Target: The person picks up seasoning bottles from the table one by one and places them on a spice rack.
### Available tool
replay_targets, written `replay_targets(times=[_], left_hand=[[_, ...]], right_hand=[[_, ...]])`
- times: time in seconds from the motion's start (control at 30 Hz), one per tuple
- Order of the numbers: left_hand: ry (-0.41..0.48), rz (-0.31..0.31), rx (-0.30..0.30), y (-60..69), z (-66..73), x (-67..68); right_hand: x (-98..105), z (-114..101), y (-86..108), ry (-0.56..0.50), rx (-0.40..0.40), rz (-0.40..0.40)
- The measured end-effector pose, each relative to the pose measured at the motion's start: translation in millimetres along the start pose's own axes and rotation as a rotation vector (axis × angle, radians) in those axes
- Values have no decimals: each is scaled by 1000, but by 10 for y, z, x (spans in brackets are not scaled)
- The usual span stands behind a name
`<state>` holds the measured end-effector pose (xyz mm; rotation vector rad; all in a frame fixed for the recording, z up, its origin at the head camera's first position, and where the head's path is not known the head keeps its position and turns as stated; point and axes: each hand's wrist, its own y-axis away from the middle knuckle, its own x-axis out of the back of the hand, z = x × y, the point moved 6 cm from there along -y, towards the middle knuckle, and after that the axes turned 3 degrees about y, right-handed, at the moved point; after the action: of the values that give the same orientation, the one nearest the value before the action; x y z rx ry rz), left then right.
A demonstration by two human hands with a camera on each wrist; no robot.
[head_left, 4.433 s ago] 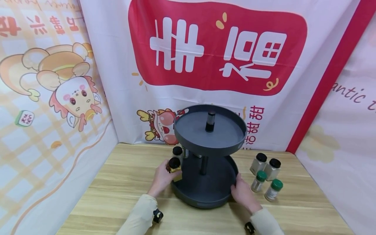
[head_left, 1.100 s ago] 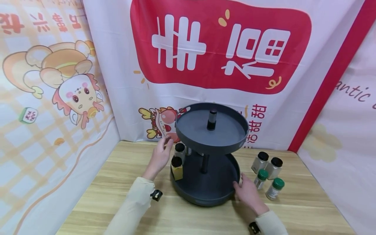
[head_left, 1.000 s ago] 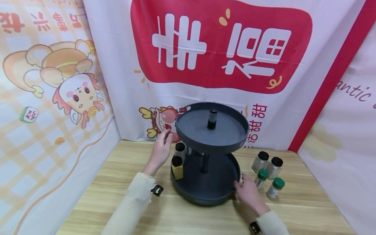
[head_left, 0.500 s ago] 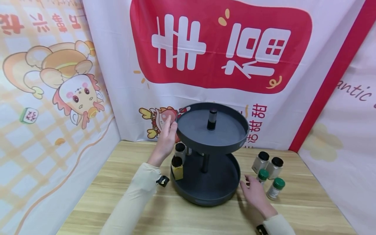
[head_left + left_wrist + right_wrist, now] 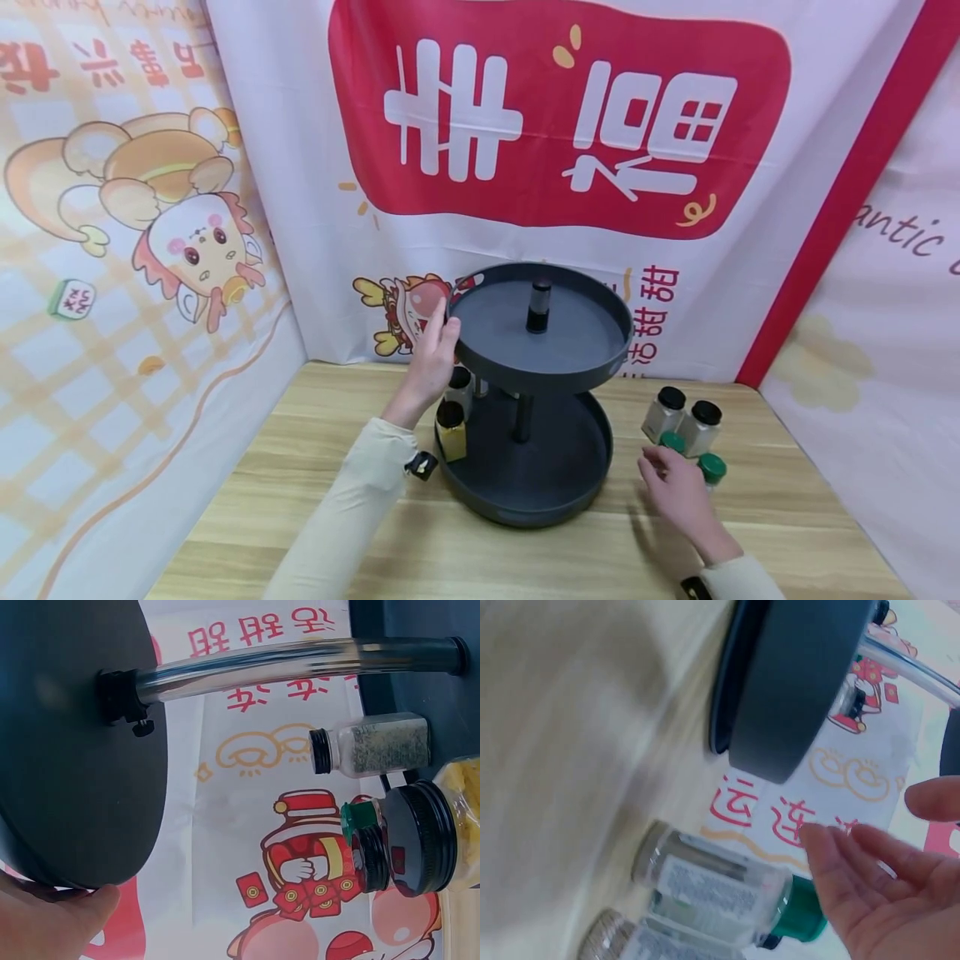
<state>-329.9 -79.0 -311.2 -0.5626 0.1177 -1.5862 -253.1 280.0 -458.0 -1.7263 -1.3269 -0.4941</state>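
Note:
A dark grey two-tier turntable rack stands mid-table; its upper tray (image 5: 502, 337) and lower tray (image 5: 525, 492) join by a central post. My left hand (image 5: 429, 367) touches the upper tray's left rim with fairly straight fingers; the left wrist view shows the thumb (image 5: 97, 907) at that rim. On the lower tray's left side stand a black-capped jar of yellow contents (image 5: 452, 442), a clear black-capped jar (image 5: 459, 387) and a jar of dried herbs (image 5: 390, 746). My right hand (image 5: 678, 496) hovers, loosely bent and holding nothing, beside a green-capped spice jar (image 5: 712, 889).
Right of the rack, two black-capped jars (image 5: 663, 414) of pale contents stand behind two green-capped ones, the nearer (image 5: 711, 468) partly behind my right hand. A printed cloth (image 5: 555, 125) hangs behind the wooden table (image 5: 315, 450).
My left hand set the yellow jar on the lower tray, let go, then rose to the upper tray's rim. My right hand left the lower tray's rim and moved right towards the green-capped jars.

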Motion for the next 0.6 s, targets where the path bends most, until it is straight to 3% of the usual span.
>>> replay_targets(times=[0.17,0.4,0.6], left_hand=[[-22,12,-27,11,28,-2],[-56,33,-28,26,51,14],[-56,45,-30,36,44,22]], right_hand=[[152,-23,-16,-20,40,66],[361,9,-42,-35,109,229],[497,90,-59,-44,85,253]])
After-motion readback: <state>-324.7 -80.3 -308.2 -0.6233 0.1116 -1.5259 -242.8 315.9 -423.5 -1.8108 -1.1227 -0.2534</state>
